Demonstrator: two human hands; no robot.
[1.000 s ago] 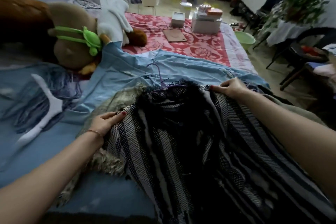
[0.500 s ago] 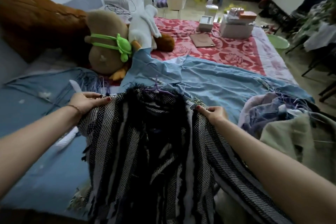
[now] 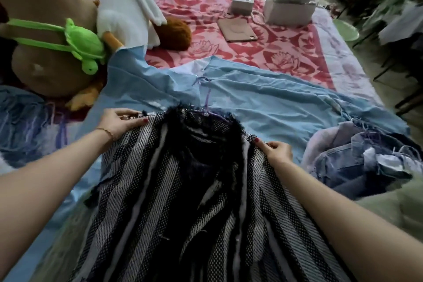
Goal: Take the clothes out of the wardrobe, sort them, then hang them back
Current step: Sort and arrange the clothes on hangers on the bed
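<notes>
A black-and-white striped woven garment [image 3: 183,201] with a dark fuzzy collar lies spread on the bed in front of me, on a purple hanger [image 3: 209,107] whose hook pokes out above the collar. My left hand [image 3: 119,121] pinches its left shoulder edge. At the right shoulder edge my right hand [image 3: 275,150] grips the fabric. Under it spreads a light blue garment [image 3: 263,103]. To the right is a heap of denim clothes [image 3: 366,162] with purple hangers.
Plush toys lie at the back left: a big brown one [image 3: 45,30], a white goose [image 3: 128,9], a green turtle [image 3: 82,46]. White boxes [image 3: 288,4] and a brown tablet case [image 3: 237,30] sit on the red patterned bedspread [image 3: 286,50]. Blue fringed clothing [image 3: 25,126] lies left.
I have carried the striped garment leftward over the bed, both hands holding its shoulders. The denim heap came into view at right, and the fur piece under the garment is now hidden.
</notes>
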